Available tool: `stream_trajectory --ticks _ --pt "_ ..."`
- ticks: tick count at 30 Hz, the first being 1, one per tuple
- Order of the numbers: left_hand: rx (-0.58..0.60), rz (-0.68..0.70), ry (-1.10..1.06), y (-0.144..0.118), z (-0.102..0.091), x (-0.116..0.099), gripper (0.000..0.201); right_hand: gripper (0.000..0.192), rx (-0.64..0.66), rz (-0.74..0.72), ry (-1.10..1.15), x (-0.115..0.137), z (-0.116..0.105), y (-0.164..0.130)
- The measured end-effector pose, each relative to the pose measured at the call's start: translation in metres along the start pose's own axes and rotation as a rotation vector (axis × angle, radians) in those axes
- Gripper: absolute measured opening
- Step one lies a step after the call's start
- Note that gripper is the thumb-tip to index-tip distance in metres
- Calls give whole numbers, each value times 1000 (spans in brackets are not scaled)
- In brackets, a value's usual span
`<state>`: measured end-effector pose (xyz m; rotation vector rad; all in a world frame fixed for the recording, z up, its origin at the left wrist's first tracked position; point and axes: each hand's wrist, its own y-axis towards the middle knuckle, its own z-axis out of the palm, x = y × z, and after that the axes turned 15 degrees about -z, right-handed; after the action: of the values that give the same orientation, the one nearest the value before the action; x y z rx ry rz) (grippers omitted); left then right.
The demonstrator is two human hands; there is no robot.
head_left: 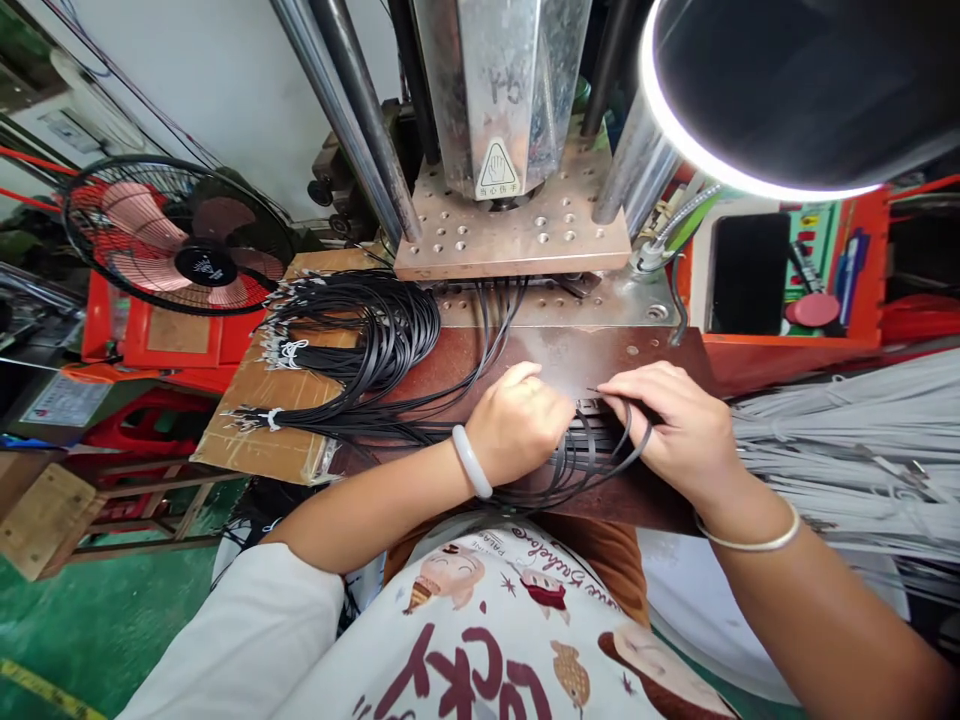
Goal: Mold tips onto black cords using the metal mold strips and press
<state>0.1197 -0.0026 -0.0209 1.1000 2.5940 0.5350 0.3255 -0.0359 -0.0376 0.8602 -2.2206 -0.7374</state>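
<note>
My left hand is curled closed over the black cables on the brown work surface, with cable loops coming out beside its fingers. What lies inside the fist is mostly hidden. To its right, my right hand pinches the thin end of a black cable between thumb and forefinger. That cable bends down in a loop beneath the hand. Both hands are in front of the press plate, and several black cables run under it.
Coiled black cables lie on a cardboard box at the left, near a fan. White cables are piled at the right. A red bin holds a phone and pens. A round lamp hangs above.
</note>
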Motion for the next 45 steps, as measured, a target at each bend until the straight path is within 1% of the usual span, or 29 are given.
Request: stream_trajectory --ticks 3,6,9,11,12,14,15,17,19,20,22,24,26,27,28,30,32,34,35,37,39,40,41,43,45 --pt "-11 56 50 -2 -1 -8 31 18 126 14 17 -2 -2 1" --pt "40 51 33 -4 -2 -7 30 19 233 -47 -40 -5 -3 3" --pt "139 -30 92 -4 -8 0 27 18 322 -147 -132 -4 -3 4" --pt "192 -116 157 -2 -14 6 23 20 373 -203 -201 -2 -2 4" --pt "194 -165 155 -1 -16 9 22 22 390 -220 -226 -1 -1 4" --pt "143 -252 35 1 -18 16 20 24 399 -238 -238 0 2 3" --pt "108 -275 -71 2 -17 19 20 24 391 -245 -224 -1 3 3" --pt "60 -267 -301 3 -15 25 21 25 357 -266 -167 -4 2 2" --pt "55 -235 -478 2 -12 30 21 23 324 -248 -120 -7 -4 1" --pt "64 -227 -535 1 -11 31 20 20 319 -208 -112 -7 -10 0" --pt "84 -231 -588 -2 -9 32 21 17 323 -72 -100 -8 -27 -2" --pt "103 -236 -566 -5 -7 31 24 14 319 52 -41 -9 -46 -6" --pt "127 -234 -515 -6 -4 29 27 11 281 71 60 -10 -62 -10" --pt "144 -232 -495 -7 -1 28 27 10 249 48 83 -11 -67 -12" --pt "158 -230 -480 -7 2 27 27 10 219 19 59 -11 -70 -14" --pt "163 -229 -460 -7 7 26 24 12 158 -23 -125 -12 -68 -18" --pt "130 -246 -451 -7 11 27 21 19 115 1 -329 -11 -60 -20" --pt "89 -265 -439 -7 12 29 18 23 70 46 -388 -8 -49 -21" --pt "71 -265 -427 -8 11 30 17 24 36 68 -365 -6 -43 -21" --pt "31 -229 -379 -9 8 30 17 20 -42 131 -284 -1 -33 -21" --pt "-4 -143 -292 -11 5 27 20 13 -105 232 -160 3 -27 -20" --pt "-15 -93 -236 -13 4 25 22 9 -115 266 -101 4 -24 -18" --pt "-22 -43 -177 -14 3 23 25 7 -107 273 -56 5 -22 -16" --pt "-37 35 -85 -17 3 19 30 7 -71 206 -17 3 -20 -11" --pt "-39 52 -73 -20 5 18 32 9 -4 125 6 -3 -17 -6"
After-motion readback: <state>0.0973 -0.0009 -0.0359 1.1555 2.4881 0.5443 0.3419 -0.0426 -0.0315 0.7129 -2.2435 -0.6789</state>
